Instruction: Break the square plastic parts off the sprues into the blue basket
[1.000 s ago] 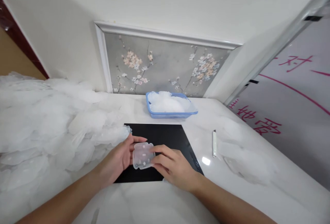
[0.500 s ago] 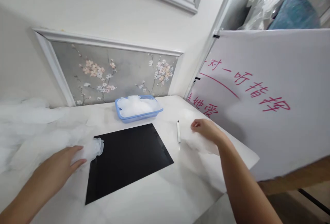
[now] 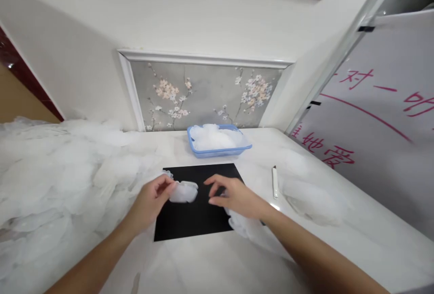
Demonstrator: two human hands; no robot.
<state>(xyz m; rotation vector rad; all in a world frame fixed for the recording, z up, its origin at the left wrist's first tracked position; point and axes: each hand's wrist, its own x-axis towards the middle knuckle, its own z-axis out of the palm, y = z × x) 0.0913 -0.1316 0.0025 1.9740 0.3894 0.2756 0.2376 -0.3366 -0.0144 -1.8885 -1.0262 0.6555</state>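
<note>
The clear plastic piece (image 3: 183, 192) sits above the left part of the black mat (image 3: 198, 219), and I see my left hand (image 3: 151, 200) pinching its left edge between thumb and fingertips, the other fingers curled in. The piece is pale and cloudy, with a lobed outline, and is held roughly flat; I cannot tell whether its far edge rests on the mat. My right hand (image 3: 236, 197) is just beside it to the right, apart from it, half open with the fingers loosely bent and the thumb spread, gripping nothing. A second cloudy piece (image 3: 241, 227) lies under that wrist at the mat's right edge; whether the hand touches it I cannot tell. The mat lies flat on the white bench (image 3: 210, 262). Behind it, near the wall, stands a blue tray (image 3: 199, 150) filled with more of the white pieces. A large heap of pieces (image 3: 50, 172) covers the bench on the left, reaching close to my left hand. On the right lie a slim white tool (image 3: 274, 182) and, just past it, a smaller heap (image 3: 313, 199), with a whiteboard (image 3: 379, 149) bearing pink writing standing behind them.
</note>
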